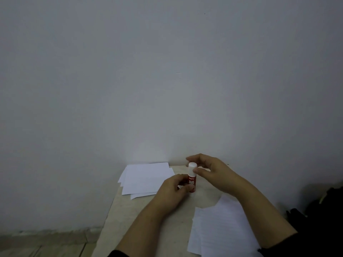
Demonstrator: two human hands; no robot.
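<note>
A glue stick [192, 179] with a red body and a white cap stands upright above the beige table [148, 216], held between both hands. My left hand [171, 191] grips the red body from the left. My right hand [209, 171] pinches the white cap, thumb in front and fingers behind. The cap sits on the stick.
A fanned stack of white sheets [144, 178] lies at the table's far left corner against the wall. Lined white paper [220, 232] lies under my right forearm at the near right. A dark object [323, 210] stands at the right edge. Floor shows at lower left.
</note>
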